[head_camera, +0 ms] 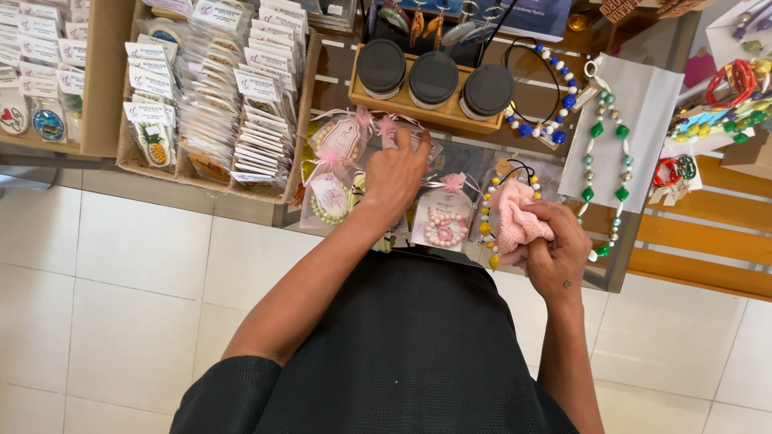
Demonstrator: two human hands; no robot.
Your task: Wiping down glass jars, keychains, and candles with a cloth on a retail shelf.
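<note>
Left hand (394, 173) fingers splayed, pressing sheer organza pouches (334, 173) of beads on glass tabletop (474, 157); right hand (555, 249) clenched around fuzzy pink cloth (515, 217).

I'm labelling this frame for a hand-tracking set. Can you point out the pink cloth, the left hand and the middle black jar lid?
pink cloth (515, 219), head view, on its bunched middle.
left hand (396, 175), head view, on its back.
middle black jar lid (433, 77), head view, on its top.

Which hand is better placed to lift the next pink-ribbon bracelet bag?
Left, probably. The left hand is open and already rests on the clear bracelet bags with pink ribbons. The right hand is busy, closed around a pink cloth off to the side.
</note>
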